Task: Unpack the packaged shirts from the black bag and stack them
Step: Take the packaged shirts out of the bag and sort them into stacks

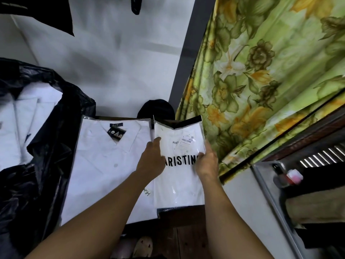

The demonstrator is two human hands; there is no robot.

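Two packaged shirts lie side by side on a dark wooden surface.

Item one: larger clear-wrapped white collared shirt with a black neck tag, on the left.

Item two: smaller clear-wrapped white shirt lettered ARISTINO, on the right, its left edge meeting item one.

Left hand: laid flat on the smaller packet's left side, fingers straight.

Right hand: grips the packet's right edge, thumb on top.

Crumpled black plastic bag: far left, mouth open, with further white packaged shirts inside.

Green floral curtain hangs at right. White wall stands behind.
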